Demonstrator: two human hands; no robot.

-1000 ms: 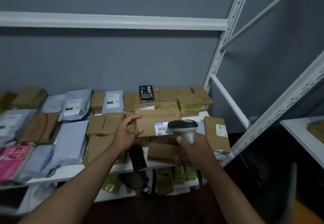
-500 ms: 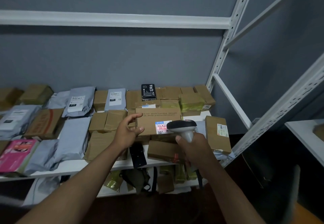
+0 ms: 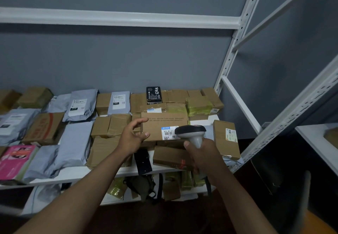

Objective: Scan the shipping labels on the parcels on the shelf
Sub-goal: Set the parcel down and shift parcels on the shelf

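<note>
Label point(image 3: 169, 132) sits between left hand point(image 3: 132, 136) and scanner point(image 3: 191, 133).

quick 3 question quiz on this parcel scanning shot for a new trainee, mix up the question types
1. True or false: the right hand grips the scanner.
2. The left hand holds which parcel? A) pink parcel B) cardboard box C) black box
3. Fill in: the scanner's head is right beside the box's ____.

Key: 1 true; 2 B; 3 shipping label

Brown cardboard parcel point(image 3: 163, 124) atop stack, tilted up, white label point(image 3: 169, 132) facing scanner point(image 3: 192, 133).
</note>
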